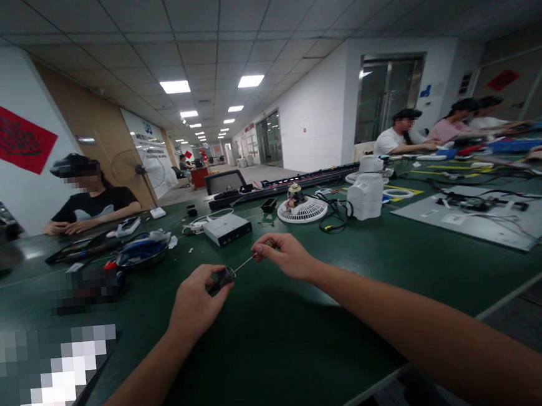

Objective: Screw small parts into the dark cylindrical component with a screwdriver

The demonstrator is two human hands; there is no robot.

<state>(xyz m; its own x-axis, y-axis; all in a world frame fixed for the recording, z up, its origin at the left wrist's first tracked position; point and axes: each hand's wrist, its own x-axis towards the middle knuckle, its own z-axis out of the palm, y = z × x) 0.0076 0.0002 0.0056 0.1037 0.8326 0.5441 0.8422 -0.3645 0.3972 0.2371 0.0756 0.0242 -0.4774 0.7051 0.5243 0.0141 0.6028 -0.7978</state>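
My left hand [195, 301] is closed around a small black part [225, 276], held a little above the dark green table [273, 347]. My right hand [284, 253] pinches the handle of a thin screwdriver [250, 261], whose metal shaft reaches left to the black part. Both hands are close together near the table's middle.
Behind my hands lie a grey box-shaped drive [227, 228], a white fan grille with a motor [302, 208], a white housing [367, 195], black cables and a bowl of parts [141, 251]. A grey panel [483, 214] lies at right. Other people sit at left and far right.
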